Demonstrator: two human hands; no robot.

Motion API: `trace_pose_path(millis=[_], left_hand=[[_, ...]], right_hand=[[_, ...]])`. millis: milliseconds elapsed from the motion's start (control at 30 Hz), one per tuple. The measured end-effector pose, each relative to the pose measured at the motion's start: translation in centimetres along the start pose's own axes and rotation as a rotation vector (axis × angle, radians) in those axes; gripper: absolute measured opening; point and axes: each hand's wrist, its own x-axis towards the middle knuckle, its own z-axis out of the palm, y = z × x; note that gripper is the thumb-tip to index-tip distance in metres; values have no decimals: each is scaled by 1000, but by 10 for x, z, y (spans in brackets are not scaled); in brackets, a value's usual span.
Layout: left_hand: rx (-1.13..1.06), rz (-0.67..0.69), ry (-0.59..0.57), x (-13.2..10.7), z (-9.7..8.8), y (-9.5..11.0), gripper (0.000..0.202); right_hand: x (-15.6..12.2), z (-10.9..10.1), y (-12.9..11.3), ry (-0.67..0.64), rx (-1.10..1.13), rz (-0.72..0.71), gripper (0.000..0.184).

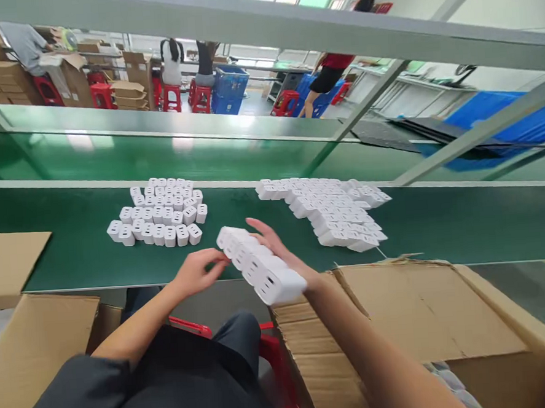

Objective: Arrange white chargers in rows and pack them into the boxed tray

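Note:
A row of several white plug adapters [257, 263] rests along my right hand [275, 244] and forearm, above the table's near edge. The fingers of that hand are stretched out under and behind the row. My left hand [196, 271] pinches the row's near-left side with curled fingers. On the green belt [73, 259] stands a neat group of white adapters [160, 214] at the left and a larger spread group [331, 209] at the right.
An open cardboard box [413, 318] stands at my right, another box [36, 348] at my left, a cardboard sheet [8, 260] on the belt's left end. A red stool shows below my lap. Other people work among boxes and crates in the background.

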Motion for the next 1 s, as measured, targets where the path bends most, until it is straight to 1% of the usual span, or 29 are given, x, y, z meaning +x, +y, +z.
trace_pose_path(millis=[67, 100, 133, 167, 233, 267, 333, 400, 467, 567, 667, 800, 867, 933, 1000], left_hand=[[142, 19, 231, -39, -46, -7, 16], [234, 47, 302, -56, -63, -10, 13], [329, 77, 349, -71, -77, -13, 18], [412, 104, 362, -81, -88, -15, 30], [529, 145, 322, -93, -102, -22, 54], [554, 156, 281, -93, -107, -27, 61], [544, 152, 183, -88, -113, -37, 64], [490, 127, 106, -80, -116, -48, 65], [444, 98, 88, -73, -116, -58, 70], [425, 69, 109, -69, -114, -66, 76], [403, 46, 66, -69, -113, -64, 76], [394, 30, 11, -67, -115, -55, 65], [454, 4, 7, -67, -119, -53, 61], [547, -32, 10, -68, -125, -52, 61], [667, -61, 16, -70, -132, -52, 58]], right_hand=[[42, 32, 17, -144, 206, 42, 93], [57, 50, 26, -203, 305, 62, 91], [69, 68, 35, -248, 398, 80, 89], [78, 87, 44, -276, 484, 91, 88], [91, 120, 58, -316, 618, 96, 88], [97, 134, 64, -333, 659, 95, 87], [106, 154, 69, -368, 688, 94, 84], [113, 166, 70, -382, 674, 96, 79], [119, 170, 67, -380, 663, 94, 77], [121, 168, 63, -397, 673, 117, 77], [119, 161, 59, -438, 671, 146, 78], [118, 147, 58, -518, 638, 162, 70], [118, 138, 59, -475, 518, 95, 70], [116, 129, 62, -383, 369, 2, 68], [112, 125, 65, -296, 305, -41, 56]])
